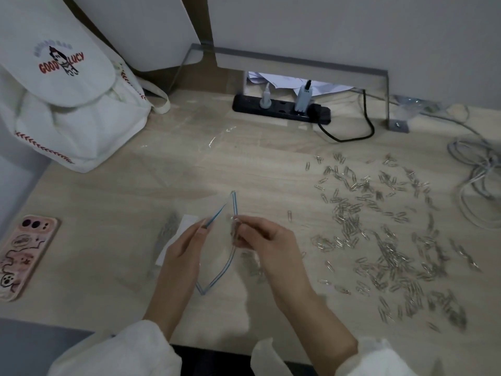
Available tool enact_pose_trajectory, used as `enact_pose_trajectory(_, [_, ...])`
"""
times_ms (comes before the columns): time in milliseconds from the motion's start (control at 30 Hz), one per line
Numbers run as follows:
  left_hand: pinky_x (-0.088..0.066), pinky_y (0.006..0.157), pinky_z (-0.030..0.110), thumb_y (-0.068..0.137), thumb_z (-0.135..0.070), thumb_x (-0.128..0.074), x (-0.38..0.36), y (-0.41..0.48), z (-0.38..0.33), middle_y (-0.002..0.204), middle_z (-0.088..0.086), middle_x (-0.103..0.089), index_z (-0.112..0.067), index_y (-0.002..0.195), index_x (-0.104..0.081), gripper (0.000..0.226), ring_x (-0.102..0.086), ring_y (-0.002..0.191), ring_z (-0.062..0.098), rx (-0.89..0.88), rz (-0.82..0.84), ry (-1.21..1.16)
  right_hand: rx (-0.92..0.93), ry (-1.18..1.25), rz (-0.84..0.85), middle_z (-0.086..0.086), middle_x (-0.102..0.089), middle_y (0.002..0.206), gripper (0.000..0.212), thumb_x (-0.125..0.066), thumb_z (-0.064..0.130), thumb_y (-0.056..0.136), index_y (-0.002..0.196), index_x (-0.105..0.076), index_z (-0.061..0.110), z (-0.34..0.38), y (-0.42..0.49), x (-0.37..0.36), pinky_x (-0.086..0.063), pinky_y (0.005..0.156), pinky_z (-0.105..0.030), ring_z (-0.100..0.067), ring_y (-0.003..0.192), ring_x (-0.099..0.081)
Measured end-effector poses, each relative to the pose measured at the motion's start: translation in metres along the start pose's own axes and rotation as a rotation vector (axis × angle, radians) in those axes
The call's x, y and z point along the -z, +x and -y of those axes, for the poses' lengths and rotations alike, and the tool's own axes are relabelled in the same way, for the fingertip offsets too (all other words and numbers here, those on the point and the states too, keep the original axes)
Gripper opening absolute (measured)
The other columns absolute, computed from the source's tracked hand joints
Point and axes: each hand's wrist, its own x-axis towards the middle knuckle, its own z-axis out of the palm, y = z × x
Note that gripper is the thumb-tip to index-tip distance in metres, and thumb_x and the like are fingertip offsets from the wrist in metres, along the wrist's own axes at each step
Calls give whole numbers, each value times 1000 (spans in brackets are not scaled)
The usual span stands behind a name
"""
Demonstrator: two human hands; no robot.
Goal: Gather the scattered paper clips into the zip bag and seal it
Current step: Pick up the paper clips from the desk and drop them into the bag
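Observation:
A clear zip bag (219, 256) with a blue zip strip stands open-mouthed in front of me, just above the desk. My left hand (184, 251) pinches the bag's left rim. My right hand (260, 242) holds a small bunch of paper clips at the bag's right rim, over the mouth. Many silver paper clips (379, 234) lie scattered over the right half of the wooden desk (113, 202). Several clips show through the bag's lower part near my right wrist.
A pink phone (24, 256) lies at the desk's left edge. A white canvas backpack (67, 104) stands at the back left. A black power strip (282, 108) with plugs sits at the back; white cables (477, 185) coil at the far right. White paper (173, 240) lies under the bag.

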Motion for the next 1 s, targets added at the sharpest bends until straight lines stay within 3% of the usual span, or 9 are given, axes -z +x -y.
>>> enact_pose_trajectory(100, [-36, 105, 27, 95, -21, -43, -3, -2, -1, 119, -8, -64, -37, 102, -62, 25, -54, 116, 4, -17, -3, -12, 78, -317, 110, -5, -70, 102, 26, -57, 5, 87, 111, -66, 8, -8, -7, -12, -47, 78, -7, -2, 79, -63])
enact_pose_trajectory(200, [-34, 109, 32, 96, -21, -42, 0, -3, -1, 119, -10, -64, -36, 103, -63, 26, -53, 118, 3, -38, -39, -21, 139, -367, 169, 3, -66, 108, 28, -56, 9, 88, 115, -62, 14, -13, -10, -5, -44, 77, -3, 2, 92, -59])
enact_pose_trajectory(300, [-37, 108, 33, 96, -18, -42, 4, -4, -1, 113, -11, -67, -26, 105, -65, 26, -58, 111, 0, -37, -66, -63, 205, -318, -47, 10, -66, 91, 21, -54, 7, 89, 95, -62, 26, -16, -2, 24, -53, 71, -21, -9, 82, -63])
enact_pose_trajectory(400, [-36, 108, 29, 96, -17, -42, 5, -6, -2, 107, -18, -69, -16, 114, -65, 29, -58, 109, -4, -40, -54, -66, 150, -674, -225, 1, -61, 100, 14, -57, 18, 88, 102, -58, 20, -43, 13, 68, -47, 71, -22, -17, 87, -60])
enact_pose_trajectory(467, [-35, 107, 29, 96, -18, -42, 5, -6, -2, 106, -22, -68, -15, 115, -65, 29, -57, 109, -5, -40, -59, -62, 6, -932, -210, -6, -52, 117, 35, -61, 28, 84, 115, -53, 15, -67, 20, 89, -45, 83, -31, -24, 106, -53])
enact_pose_trajectory(533, [-35, 108, 30, 96, -18, -43, 4, -6, -2, 109, -17, -69, -15, 114, -66, 29, -57, 111, -3, -45, -68, -54, -81, -1034, -196, -10, -46, 125, 53, -67, 34, 76, 121, -48, 13, -84, 21, 93, -41, 92, -36, -29, 117, -43])
enact_pose_trajectory(700, [-35, 108, 30, 96, -16, -42, 5, -8, 1, 107, -17, -69, -13, 115, -64, 29, -57, 113, 0, -44, -77, -58, -20, -1129, -197, -12, -40, 121, 78, -78, 43, 62, 123, -45, 9, -103, 21, 70, -32, 100, -36, -33, 112, -39])
enact_pose_trajectory(800, [-38, 104, 25, 96, -15, -41, 9, -7, 1, 105, -19, -69, -15, 113, -64, 29, -59, 110, -1, -36, -86, -73, 1, -1145, -148, -11, -38, 122, 72, -76, 35, 65, 123, -43, 10, -107, 25, 59, -34, 99, -37, -32, 112, -39])
enact_pose_trajectory(1000, [-40, 102, 27, 96, -14, -41, 12, -6, -2, 111, -9, -68, -25, 102, -65, 27, -59, 112, 4, -23, -99, -92, 19, -1122, -74, -8, -41, 118, 29, -56, 16, 83, 111, -51, 12, -105, 29, 57, -43, 84, -37, -27, 110, -41])
